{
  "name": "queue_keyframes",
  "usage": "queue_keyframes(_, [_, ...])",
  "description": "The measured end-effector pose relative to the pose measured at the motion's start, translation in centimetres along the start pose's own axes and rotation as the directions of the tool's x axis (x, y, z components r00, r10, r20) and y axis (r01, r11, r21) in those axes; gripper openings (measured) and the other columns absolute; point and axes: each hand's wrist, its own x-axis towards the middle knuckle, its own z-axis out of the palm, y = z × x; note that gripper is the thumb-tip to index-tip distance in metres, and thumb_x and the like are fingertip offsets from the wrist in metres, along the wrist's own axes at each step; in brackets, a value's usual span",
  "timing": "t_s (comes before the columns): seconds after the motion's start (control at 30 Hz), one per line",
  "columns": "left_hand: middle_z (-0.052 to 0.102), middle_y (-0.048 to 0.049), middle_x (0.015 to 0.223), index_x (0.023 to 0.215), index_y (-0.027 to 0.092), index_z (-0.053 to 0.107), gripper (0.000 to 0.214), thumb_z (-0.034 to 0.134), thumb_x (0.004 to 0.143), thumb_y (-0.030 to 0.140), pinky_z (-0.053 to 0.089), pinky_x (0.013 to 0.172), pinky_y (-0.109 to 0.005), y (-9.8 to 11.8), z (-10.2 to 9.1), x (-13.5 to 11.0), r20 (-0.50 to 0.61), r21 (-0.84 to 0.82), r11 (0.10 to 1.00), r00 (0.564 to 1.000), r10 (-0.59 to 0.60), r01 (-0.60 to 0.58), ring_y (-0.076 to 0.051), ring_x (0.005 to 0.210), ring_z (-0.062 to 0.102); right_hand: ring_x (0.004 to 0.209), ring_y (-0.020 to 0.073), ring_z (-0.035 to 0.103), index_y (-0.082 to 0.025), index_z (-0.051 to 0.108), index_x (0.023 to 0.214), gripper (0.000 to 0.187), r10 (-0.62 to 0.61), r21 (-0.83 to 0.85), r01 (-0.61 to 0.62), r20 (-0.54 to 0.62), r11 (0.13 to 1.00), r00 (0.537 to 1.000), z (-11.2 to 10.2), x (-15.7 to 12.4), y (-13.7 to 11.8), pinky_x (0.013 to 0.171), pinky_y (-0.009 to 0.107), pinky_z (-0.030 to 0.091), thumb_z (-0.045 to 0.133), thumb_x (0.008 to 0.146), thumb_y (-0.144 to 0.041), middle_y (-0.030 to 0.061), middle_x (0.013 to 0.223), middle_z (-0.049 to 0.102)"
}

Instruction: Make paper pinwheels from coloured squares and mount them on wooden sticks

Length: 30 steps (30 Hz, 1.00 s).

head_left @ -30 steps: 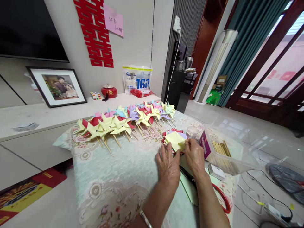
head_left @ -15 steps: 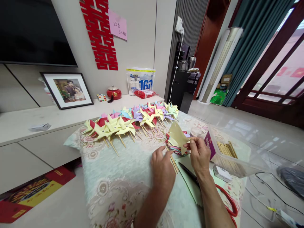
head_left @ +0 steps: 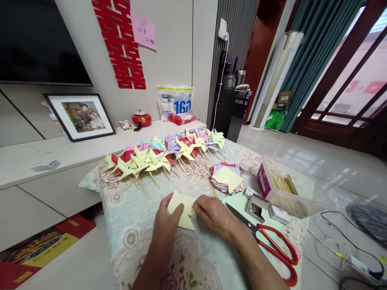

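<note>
Above the near part of the tablecloth, a pale yellow paper sheet point(head_left: 183, 201) with slits in it is held between both hands. My left hand point(head_left: 167, 219) grips its left side, thumb on top. My right hand point(head_left: 213, 212) is closed on the right edge, its fingertips partly hidden. Just beyond lies a stack of coloured paper squares point(head_left: 227, 178), a yellow one on top, with thin wooden sticks point(head_left: 213, 191) beside it. Red-handled scissors point(head_left: 260, 230) rest right of my right hand. Finished paper pinwheels point(head_left: 160, 160) on sticks lie in a row along the far side.
On the right stand a clear plastic tub point(head_left: 298, 203) of wooden sticks, an open small box point(head_left: 257, 208) of metal fasteners and a white box point(head_left: 279, 214). A round clear container point(head_left: 246, 166) sits behind the stack. Cables point(head_left: 325, 237) trail on the floor.
My right hand has carried the yellow sheet from above the stack towards me and left. My left hand has moved left and taken hold of it. The view has shifted slightly.
</note>
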Motion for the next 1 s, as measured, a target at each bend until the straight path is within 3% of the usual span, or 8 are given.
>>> queue_keyframes(0.1, [0.074,-0.0092,0.094,0.129,0.014,0.056,0.068,0.074,0.064,0.011,0.053,0.061,-0.029,-0.6,0.1,0.3,0.014,0.019,1.000,1.000,0.000,0.000,-0.020,0.070,0.068,0.070,0.0140,0.053,-0.019,0.057,0.080,0.018,-0.012,0.044,0.013,-0.013,0.999,1.000,-0.4,-0.1,0.2,0.065,0.024,0.038,0.047,0.093,-0.012,0.0008,0.079,0.062])
queue_keyframes(0.2, [0.074,-0.0105,0.103,0.133,0.015,0.054,0.070,0.072,0.065,0.009,0.054,0.065,-0.028,-0.8,0.2,0.4,0.009,-0.042,0.999,1.000,0.008,-0.008,-0.020,0.077,0.069,0.077,0.0162,0.058,-0.019,0.062,0.089,0.014,0.015,0.106,-0.002,-0.123,0.994,0.992,-0.5,0.0,1.1,0.070,0.027,0.041,0.049,0.092,-0.015,0.0027,0.085,0.065])
queue_keyframes(0.37, [0.075,-0.0095,0.102,0.133,0.016,0.054,0.072,0.074,0.064,0.013,0.055,0.069,-0.029,-0.7,0.4,0.0,0.050,-0.165,0.986,0.999,-0.004,0.012,-0.020,0.079,0.070,0.085,0.0215,0.063,-0.016,0.063,0.118,0.032,0.248,0.280,-0.149,-0.360,0.948,0.899,0.4,0.5,2.8,0.077,0.036,0.047,0.053,0.090,-0.028,0.0124,0.112,0.066])
queue_keyframes(0.47, [0.076,-0.0105,0.101,0.131,0.013,0.055,0.074,0.077,0.061,0.017,0.056,0.070,-0.030,-0.6,0.5,-0.1,0.114,-0.216,0.976,0.993,-0.015,0.039,-0.022,0.079,0.071,0.084,0.0227,0.065,-0.015,0.056,0.134,0.054,0.440,0.496,-0.258,-0.295,0.829,0.848,1.3,0.9,3.7,0.070,0.035,0.050,0.058,0.085,-0.038,0.0136,0.117,0.065])
queue_keyframes(0.6, [0.077,-0.0105,0.098,0.128,0.011,0.056,0.071,0.077,0.060,0.018,0.056,0.071,-0.032,-0.5,0.7,-0.5,0.193,-0.199,0.979,0.981,-0.011,0.051,-0.023,0.078,0.072,0.073,0.0203,0.063,-0.011,0.046,0.143,0.075,0.485,0.670,-0.250,-0.187,0.699,0.855,2.5,1.4,4.7,0.063,0.031,0.048,0.066,0.074,-0.034,0.0068,0.091,0.068])
queue_keyframes(0.73, [0.078,-0.0105,0.094,0.121,0.010,0.060,0.059,0.072,0.064,0.020,0.056,0.068,-0.031,-0.4,0.6,-0.8,0.211,-0.183,0.983,0.977,0.011,0.029,-0.024,0.076,0.073,0.066,0.0188,0.060,-0.011,0.054,0.137,0.072,0.477,0.648,-0.236,-0.224,0.725,0.850,3.0,1.5,5.6,0.061,0.030,0.047,0.069,0.068,-0.025,0.0019,0.077,0.067])
queue_keyframes(0.9, [0.078,-0.0085,0.083,0.109,0.012,0.065,0.043,0.066,0.067,0.015,0.055,0.060,-0.028,-0.7,0.5,-0.5,0.127,-0.062,0.998,0.991,0.038,-0.031,-0.020,0.064,0.072,0.073,0.0212,0.064,-0.016,0.067,0.122,0.055,0.450,0.582,-0.226,-0.274,0.781,0.850,2.6,1.4,5.9,0.066,0.032,0.050,0.070,0.068,-0.025,0.0036,0.082,0.071])
queue_keyframes(1.0, [0.079,-0.0078,0.083,0.105,0.013,0.067,0.038,0.065,0.067,0.014,0.055,0.058,-0.027,-0.8,0.6,-0.4,0.114,-0.036,0.998,0.992,0.057,-0.053,-0.020,0.062,0.072,0.077,0.0233,0.065,-0.013,0.067,0.121,0.056,0.466,0.619,-0.235,-0.242,0.750,0.851,2.3,1.4,5.4,0.070,0.035,0.051,0.071,0.067,-0.028,0.0052,0.084,0.071])
